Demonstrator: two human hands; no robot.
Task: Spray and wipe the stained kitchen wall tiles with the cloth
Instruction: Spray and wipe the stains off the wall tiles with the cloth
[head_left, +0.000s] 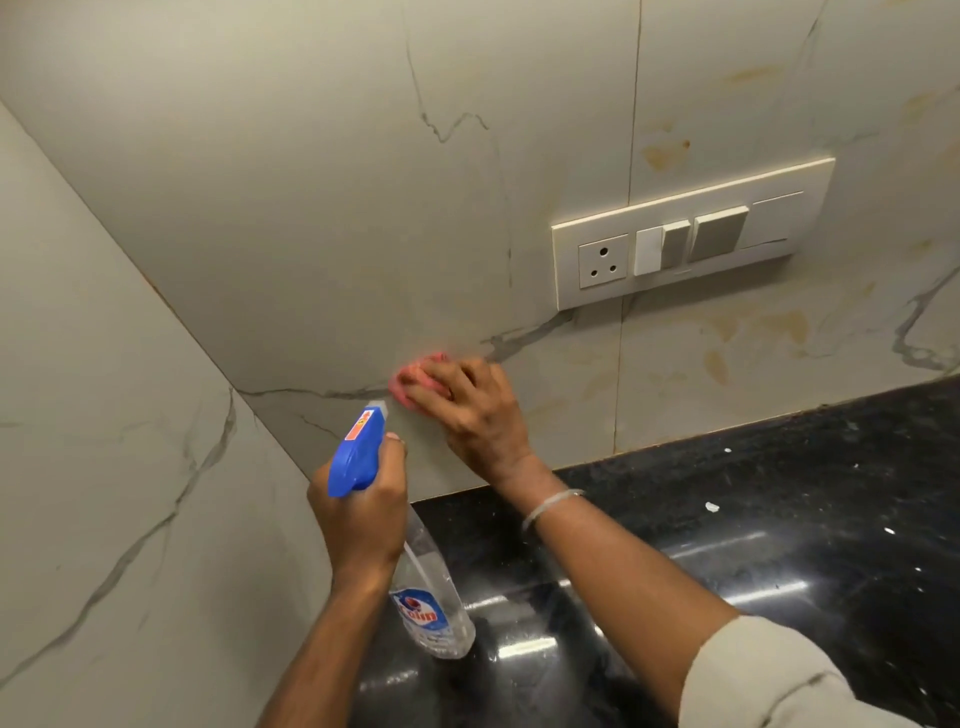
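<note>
My right hand (470, 402) presses a bunched pink cloth (408, 376) against the marble-look wall tiles (311, 234), low on the back wall near the corner. Most of the cloth is hidden under my fingers. My left hand (363, 501) grips the neck of a clear spray bottle (428, 597) with a blue trigger head (358, 452); the nozzle points at the wall just left of the cloth. Yellow-brown stains (719, 358) mark the tiles to the right, below and above the switch plate.
A white switch plate with a socket (691, 239) stands out from the back wall, up and right of my right hand. A glossy black stone counter (779, 519) runs below the tiles, with small white specks on it. A second tiled wall (104, 415) closes the left side.
</note>
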